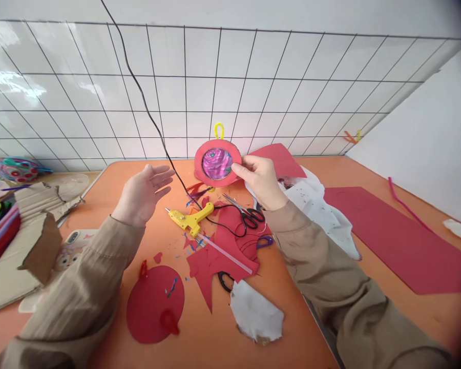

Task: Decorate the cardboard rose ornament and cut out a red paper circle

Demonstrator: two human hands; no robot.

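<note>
My right hand (259, 177) pinches the right edge of a round red ornament (217, 163), held upright. A purple rose picture fills its middle, and a yellow loop (219, 130) stands on top. My left hand (144, 190) is open at the left, fingers spread toward the ornament without touching it. Below and between the hands lies a yellow glue gun (191, 219) with a clear glue stick in its back. Black-handled scissors (252, 219) rest on red scraps under my right wrist. A red disc (155, 305) lies nearer to me on the orange table (200, 338).
A black cord (142, 95) hangs down across the tiled wall to the table. Cardboard (19, 251) and a phone (75, 246) lie at the left. White cloth (318, 205) and a large red sheet (399, 236) are at the right. A white scrap (256, 311) lies in front.
</note>
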